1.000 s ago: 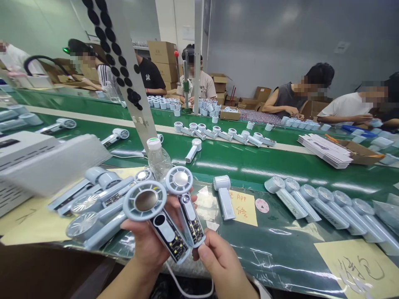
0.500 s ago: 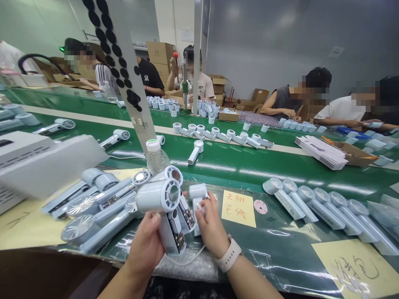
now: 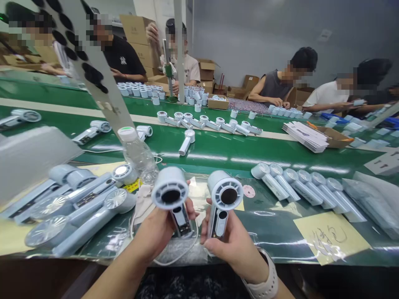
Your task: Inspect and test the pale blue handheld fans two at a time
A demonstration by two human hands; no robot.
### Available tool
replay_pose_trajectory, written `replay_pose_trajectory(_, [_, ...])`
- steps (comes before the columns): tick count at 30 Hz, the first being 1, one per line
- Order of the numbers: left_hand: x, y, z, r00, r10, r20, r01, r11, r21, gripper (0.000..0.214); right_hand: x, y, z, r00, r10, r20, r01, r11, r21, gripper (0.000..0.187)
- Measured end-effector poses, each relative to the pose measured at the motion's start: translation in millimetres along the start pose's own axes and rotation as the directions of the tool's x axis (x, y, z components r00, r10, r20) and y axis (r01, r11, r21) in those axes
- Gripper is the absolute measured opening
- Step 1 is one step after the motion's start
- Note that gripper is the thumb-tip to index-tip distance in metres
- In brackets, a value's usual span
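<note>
My left hand (image 3: 158, 230) is closed round the handle of a pale blue handheld fan (image 3: 171, 195) whose open handle shows a circuit board. My right hand (image 3: 230, 241), with a white watch at the wrist, grips a second pale blue fan (image 3: 223, 196) with its cover on. Both fans stand upright, heads side by side, facing me. A white cable (image 3: 174, 259) loops under my hands. Several more fans (image 3: 77, 207) lie piled to my left.
A clear water bottle (image 3: 137, 153) stands behind the pile. A row of fans (image 3: 299, 187) lies to the right, beside yellow notes (image 3: 330, 236). More fans ride the green conveyor (image 3: 218, 151). Several other people work across the belt.
My right hand picked up a fan from the table and raised it. The left hand now shows one fan, turned to face me. The view shifted right.
</note>
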State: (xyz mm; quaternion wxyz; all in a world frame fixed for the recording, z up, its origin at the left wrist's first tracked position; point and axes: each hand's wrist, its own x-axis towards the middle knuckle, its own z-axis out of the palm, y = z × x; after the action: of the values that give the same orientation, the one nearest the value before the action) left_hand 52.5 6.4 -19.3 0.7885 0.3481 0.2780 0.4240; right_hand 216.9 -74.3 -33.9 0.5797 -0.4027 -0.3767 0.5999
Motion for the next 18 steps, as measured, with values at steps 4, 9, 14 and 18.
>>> replay_pose_trajectory(4, [-3,-21,-0.6,0.988,-0.058,0.145,0.059,0.998,-0.004,0.042,-7,3,0,1.000,-0.025,-0.019,0.026,0.996,0.082,0.041])
replay_pose_trajectory(9, [-15,-25,5.6,0.921,-0.013,0.390,0.006,1.000,0.020,0.032,-15,7,0,0.999,-0.041,-0.016,0.043,0.991,0.124,0.041])
replay_pose_trajectory(14, [-16,-25,5.4,0.929,0.017,0.369,-0.042,0.997,0.058,0.025,-15,10,0,0.999,-0.036,-0.018,0.039,0.984,0.175,0.038])
replay_pose_trajectory(18, [-19,-20,4.3,0.930,-0.050,0.363,0.030,0.998,0.061,0.023,-15,13,2,1.000,0.004,0.017,-0.008,0.969,0.247,0.038])
